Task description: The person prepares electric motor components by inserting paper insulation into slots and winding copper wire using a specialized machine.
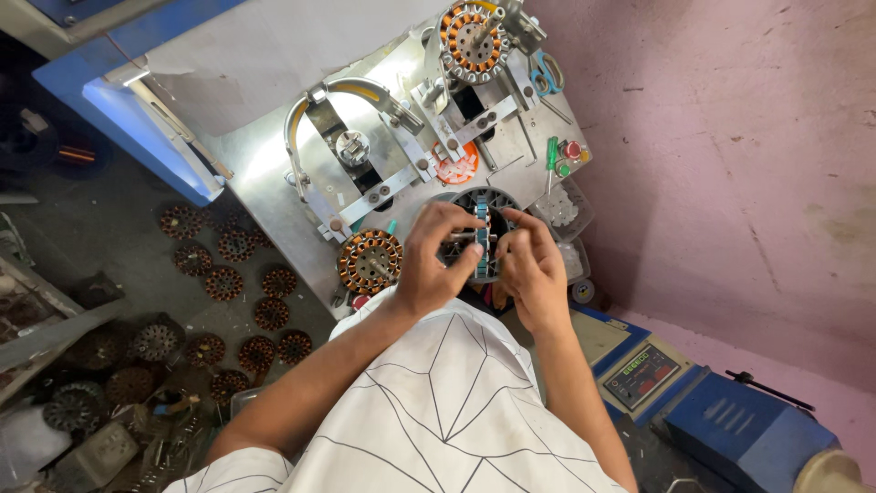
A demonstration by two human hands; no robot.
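Both hands work on a dark stator (484,212) at the near edge of the metal tabletop (265,173). The left hand (436,265) has its grip pinched on the stator's left side, and the right hand (534,269) pinches its right side beside a teal insert (481,236). A wound stator (370,261) lies just left; another (472,41) sits mounted at the far end. Many wound stators (224,283) litter the floor at left.
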